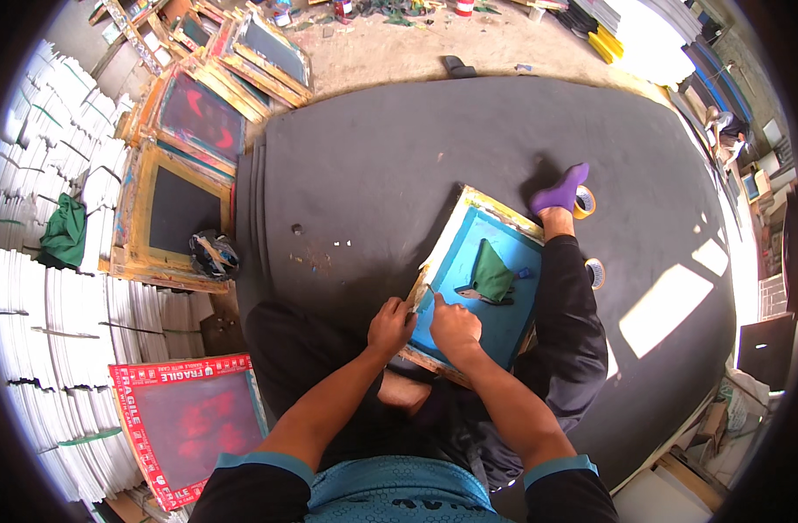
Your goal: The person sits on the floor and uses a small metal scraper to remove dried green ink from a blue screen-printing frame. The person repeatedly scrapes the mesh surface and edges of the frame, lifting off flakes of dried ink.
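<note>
A screen printing frame [501, 208] with a pale wooden border and blue mesh lies tilted between my legs. My left hand [392, 328] is closed on its left border, near the lower corner. Just right of it, my right hand [455, 329] is curled over the mesh, index finger toward the inner edge of that border. A thin, dark bit shows at its fingertip, too small to name. On the mesh rest a folded green cloth [492, 272], a dark object [475, 295] partly under the cloth, and a small blue item [525, 273].
Tape rolls [585, 203] lie by my purple-socked foot [560, 188]. I sit on stacked dark sheets [355, 157]. More frames [198, 118] and a black plastic bag [213, 254] are at left, beside bundled white stacks [68, 305]. Another person [726, 131] is at far right.
</note>
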`<state>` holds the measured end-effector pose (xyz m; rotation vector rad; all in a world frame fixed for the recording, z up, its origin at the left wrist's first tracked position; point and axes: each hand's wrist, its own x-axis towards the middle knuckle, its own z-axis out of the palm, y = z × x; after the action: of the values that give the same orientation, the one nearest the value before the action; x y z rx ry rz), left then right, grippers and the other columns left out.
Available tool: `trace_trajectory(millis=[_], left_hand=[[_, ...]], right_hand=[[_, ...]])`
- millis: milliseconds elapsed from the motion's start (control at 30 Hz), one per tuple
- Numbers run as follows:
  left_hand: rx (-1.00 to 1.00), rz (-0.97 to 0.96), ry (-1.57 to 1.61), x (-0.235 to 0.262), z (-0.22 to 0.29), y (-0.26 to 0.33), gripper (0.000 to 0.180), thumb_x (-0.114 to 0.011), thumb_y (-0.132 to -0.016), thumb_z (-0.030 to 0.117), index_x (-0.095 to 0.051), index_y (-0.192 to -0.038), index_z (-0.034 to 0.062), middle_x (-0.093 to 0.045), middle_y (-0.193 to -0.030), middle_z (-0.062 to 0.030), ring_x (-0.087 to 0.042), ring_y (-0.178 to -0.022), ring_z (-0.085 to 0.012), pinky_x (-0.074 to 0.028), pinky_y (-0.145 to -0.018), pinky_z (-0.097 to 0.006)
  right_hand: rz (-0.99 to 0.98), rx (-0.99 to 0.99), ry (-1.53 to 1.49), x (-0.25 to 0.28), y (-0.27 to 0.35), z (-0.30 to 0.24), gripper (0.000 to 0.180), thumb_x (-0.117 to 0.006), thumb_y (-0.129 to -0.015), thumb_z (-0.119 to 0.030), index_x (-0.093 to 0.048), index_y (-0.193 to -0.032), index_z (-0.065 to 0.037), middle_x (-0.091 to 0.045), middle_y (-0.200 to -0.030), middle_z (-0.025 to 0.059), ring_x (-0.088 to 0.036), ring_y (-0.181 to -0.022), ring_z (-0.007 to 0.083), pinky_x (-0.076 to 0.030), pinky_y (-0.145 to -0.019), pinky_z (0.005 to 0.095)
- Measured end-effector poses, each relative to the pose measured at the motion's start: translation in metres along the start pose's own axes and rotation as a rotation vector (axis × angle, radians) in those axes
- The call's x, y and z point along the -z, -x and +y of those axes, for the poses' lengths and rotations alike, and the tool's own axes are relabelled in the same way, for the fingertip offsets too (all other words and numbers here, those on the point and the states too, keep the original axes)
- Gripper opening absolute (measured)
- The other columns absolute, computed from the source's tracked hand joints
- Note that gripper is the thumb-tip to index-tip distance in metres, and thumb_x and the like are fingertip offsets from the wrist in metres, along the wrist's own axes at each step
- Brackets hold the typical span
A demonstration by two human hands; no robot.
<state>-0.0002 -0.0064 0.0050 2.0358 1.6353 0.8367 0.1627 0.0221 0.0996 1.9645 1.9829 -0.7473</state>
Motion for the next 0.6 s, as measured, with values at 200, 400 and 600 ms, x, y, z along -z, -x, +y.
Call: trace_trajectory(millis=[200, 400, 600], left_hand=[[-0.004, -0.011, -0.007, -0.005, -0.003, 0.000, 0.028, -0.081, -0.084, 0.015, -0.068, -0.108, 0.0072, -0.062, -0.101, -0.0111, -0.067, -0.094, -0.0340, -0.058, -0.080, -0.046], [-0.048, -0.009, -0.051, 0.000, -0.001, -0.002, 0.022, -0.077, -0.087, 0.016, -0.066, -0.103, 0.0065, -0.061, -0.101, -0.0122, -0.067, -0.093, -0.0352, -0.058, -0.078, -0.048], [-0.028, -0.016, -0.030, 0.001, 0.001, -0.005, 0.024, -0.079, -0.087, 0.017, -0.067, -0.104, 0.0049, -0.064, -0.100, -0.0142, -0.067, -0.093, -0.0383, -0.056, -0.079, -0.049]], right_hand=[[-0.033, -0.068, -0.027, -0.005, -0.001, -0.011, 0.045, -0.056, -0.101, -0.018, -0.052, -0.145, -0.010, -0.075, -0.112, 0.0241, -0.076, -0.100, 0.0417, -0.063, -0.086, 0.0547], [-0.040, 0.016, -0.077, -0.011, -0.004, 0.017, 0.057, -0.056, -0.100, -0.017, -0.046, -0.156, -0.019, -0.075, -0.114, 0.0254, -0.075, -0.104, 0.0430, -0.062, -0.089, 0.0542], [0.212, 0.148, 0.048, -0.040, -0.014, 0.038, 0.045, -0.055, -0.106, -0.028, -0.056, -0.151, -0.024, -0.076, -0.099, 0.0221, -0.076, -0.092, 0.0426, -0.062, -0.079, 0.0537]])
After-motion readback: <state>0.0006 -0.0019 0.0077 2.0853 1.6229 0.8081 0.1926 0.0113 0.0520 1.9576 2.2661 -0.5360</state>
